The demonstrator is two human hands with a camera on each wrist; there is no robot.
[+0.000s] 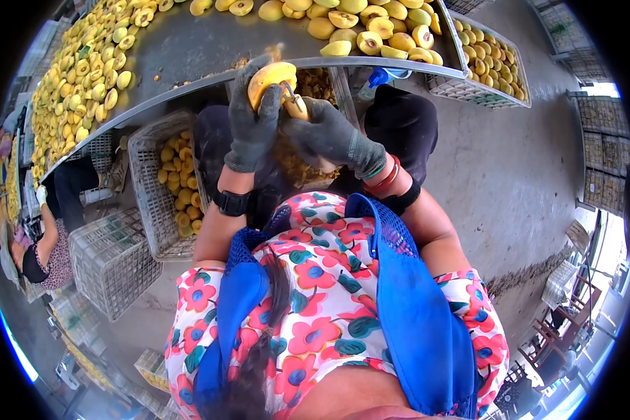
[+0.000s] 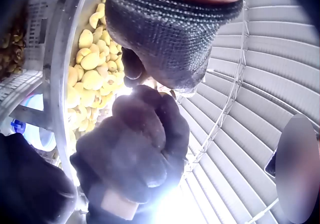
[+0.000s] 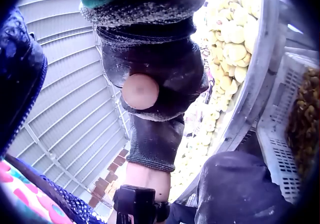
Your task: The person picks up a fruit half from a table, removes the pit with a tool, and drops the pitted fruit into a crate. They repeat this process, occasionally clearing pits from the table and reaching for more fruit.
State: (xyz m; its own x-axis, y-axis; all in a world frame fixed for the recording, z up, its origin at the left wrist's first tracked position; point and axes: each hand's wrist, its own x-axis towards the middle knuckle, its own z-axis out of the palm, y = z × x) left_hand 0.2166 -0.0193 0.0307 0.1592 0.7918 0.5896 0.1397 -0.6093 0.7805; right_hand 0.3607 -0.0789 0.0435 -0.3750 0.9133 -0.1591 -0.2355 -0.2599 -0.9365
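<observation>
In the head view the gloved left hand [image 1: 248, 119] holds a yellow halved fruit [image 1: 274, 75] above the table's near edge. The gloved right hand [image 1: 329, 133] grips a tool with a wooden handle [image 1: 296, 107], its metal end at the fruit's lower side. The two hands are close together. The left wrist view shows the left glove [image 2: 165, 39] above the right glove [image 2: 130, 144], where a handle end [image 2: 120, 204] sticks out. In the right wrist view a round handle end [image 3: 140, 91] shows at the right glove [image 3: 160, 69]; the fruit is hidden there.
The metal table [image 1: 189, 42] bears many yellow fruits [image 1: 371, 28]. Below its edge stand a crate of fruit halves [image 1: 143, 161] and a crate of scraps [image 1: 343, 91]. Another full crate [image 1: 479, 91] is at the right. A blue-capped bottle [image 1: 378, 78] sits near the knee. Another person [image 1: 49, 245] is at the left.
</observation>
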